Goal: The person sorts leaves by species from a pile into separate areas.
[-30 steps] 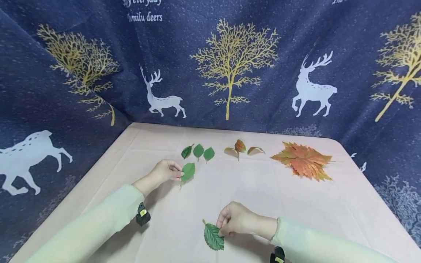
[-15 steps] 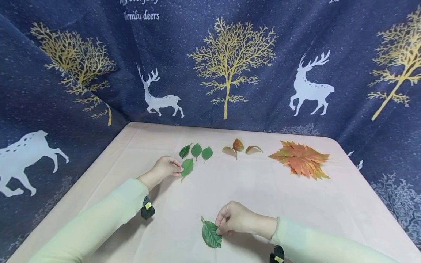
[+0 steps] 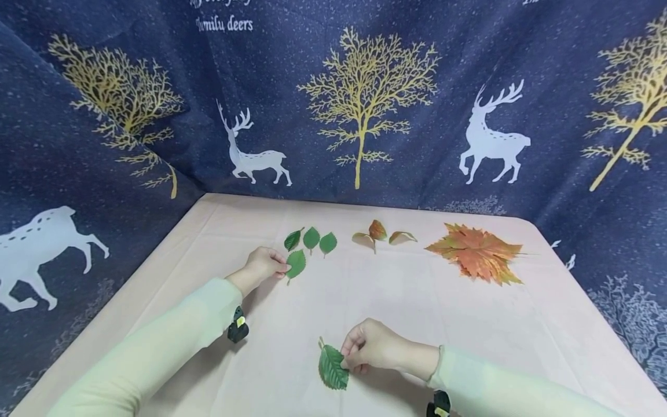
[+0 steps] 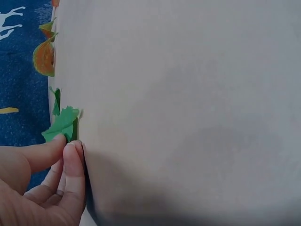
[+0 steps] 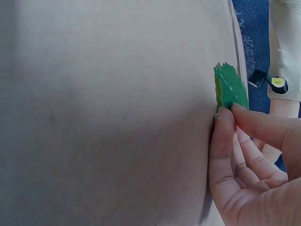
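Note:
My left hand (image 3: 264, 264) pinches a green leaf (image 3: 296, 264) by its left edge, just in front of a row of green leaves (image 3: 311, 238) on the table. In the left wrist view, thumb and forefinger meet on that leaf (image 4: 64, 124). Nearer the front, my right hand (image 3: 376, 347) pinches a larger, darker green leaf (image 3: 333, 367) at its right edge, its stem pointing away from me. The right wrist view shows thumb and fingertip on this toothed leaf (image 5: 230, 84).
Behind, at the middle, lie several small brown-orange leaves (image 3: 377, 230). A pile of orange maple leaves (image 3: 476, 252) is at the right. The pale pink tablecloth (image 3: 417, 307) reaches back to a dark blue curtain (image 3: 312, 104) printed with deer and trees.
My left hand has moved the green leaf slightly back, closer to the row. The leaf in my right hand has turned a little, and the right hand has hardly moved.

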Motion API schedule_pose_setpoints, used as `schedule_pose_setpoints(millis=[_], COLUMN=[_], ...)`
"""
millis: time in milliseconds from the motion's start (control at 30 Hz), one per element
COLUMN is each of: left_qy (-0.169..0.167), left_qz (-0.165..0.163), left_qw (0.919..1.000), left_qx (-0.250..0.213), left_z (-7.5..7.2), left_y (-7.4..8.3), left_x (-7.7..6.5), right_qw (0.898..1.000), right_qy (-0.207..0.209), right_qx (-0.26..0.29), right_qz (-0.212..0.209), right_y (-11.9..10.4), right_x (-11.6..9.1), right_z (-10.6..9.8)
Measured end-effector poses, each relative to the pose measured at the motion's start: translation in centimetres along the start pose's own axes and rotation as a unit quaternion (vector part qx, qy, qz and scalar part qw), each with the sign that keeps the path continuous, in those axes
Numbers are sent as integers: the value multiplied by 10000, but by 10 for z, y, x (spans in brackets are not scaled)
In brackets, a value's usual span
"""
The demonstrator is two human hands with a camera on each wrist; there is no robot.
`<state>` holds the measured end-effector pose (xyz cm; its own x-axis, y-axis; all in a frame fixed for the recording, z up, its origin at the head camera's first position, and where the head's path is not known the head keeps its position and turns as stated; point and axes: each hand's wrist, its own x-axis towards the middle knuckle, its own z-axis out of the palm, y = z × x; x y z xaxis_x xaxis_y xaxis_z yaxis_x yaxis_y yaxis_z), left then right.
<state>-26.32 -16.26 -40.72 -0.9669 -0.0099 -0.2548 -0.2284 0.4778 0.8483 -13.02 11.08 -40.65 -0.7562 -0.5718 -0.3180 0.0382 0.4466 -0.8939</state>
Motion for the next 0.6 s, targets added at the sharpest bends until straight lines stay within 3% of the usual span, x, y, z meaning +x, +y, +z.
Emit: schedule_pose_setpoints(millis=[367, 600], left_qy=[50, 100], left_qz=[-145, -293], left_qw=[9996, 9993], left_qx=[223, 221], left_z=[-1, 0], left_y=[-2, -1], left_x=[5, 5], right_qw=[9999, 9980], right_qy=[-23, -378], right_qx=[97, 364], right_qz=[77, 359], right_y=[0, -3], right_x=[3, 5], right_z=[-3, -10])
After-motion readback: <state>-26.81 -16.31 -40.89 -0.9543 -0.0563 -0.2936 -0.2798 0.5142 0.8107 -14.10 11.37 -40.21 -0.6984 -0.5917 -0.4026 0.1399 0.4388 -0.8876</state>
